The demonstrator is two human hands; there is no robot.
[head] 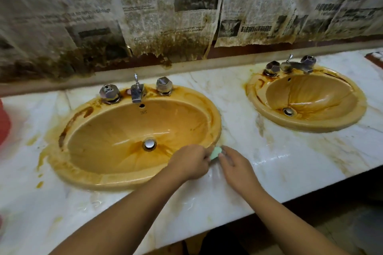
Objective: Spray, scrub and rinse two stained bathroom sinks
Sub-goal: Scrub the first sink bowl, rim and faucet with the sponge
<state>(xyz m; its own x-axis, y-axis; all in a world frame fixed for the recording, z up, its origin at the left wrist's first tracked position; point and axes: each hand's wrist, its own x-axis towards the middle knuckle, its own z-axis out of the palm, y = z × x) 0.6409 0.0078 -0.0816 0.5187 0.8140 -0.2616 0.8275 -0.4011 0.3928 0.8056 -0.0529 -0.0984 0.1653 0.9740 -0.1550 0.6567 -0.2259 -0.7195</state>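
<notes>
Two oval sinks stained orange-brown are set in a white marble counter (pixel 238 93). The near sink (pixel 116 130) has a chrome drain and dark rust streaks on its left rim. The far sink (pixel 310 99) sits to the right. Both my hands meet at the near sink's front right rim on a small pale green sponge (pixel 215 152). My left hand (pixel 189 162) grips the sponge from the left, fingers curled. My right hand (pixel 236 166) touches its right end, and its fingertips hide part of the sponge.
Each sink has a chrome tap (pixel 136 93) with two faceted knobs. Stained newspaper (pixel 165 16) covers the wall behind. A red object (pixel 4 122) shows at the left edge. The counter's front edge runs diagonally lower right, with yellow stains on the marble.
</notes>
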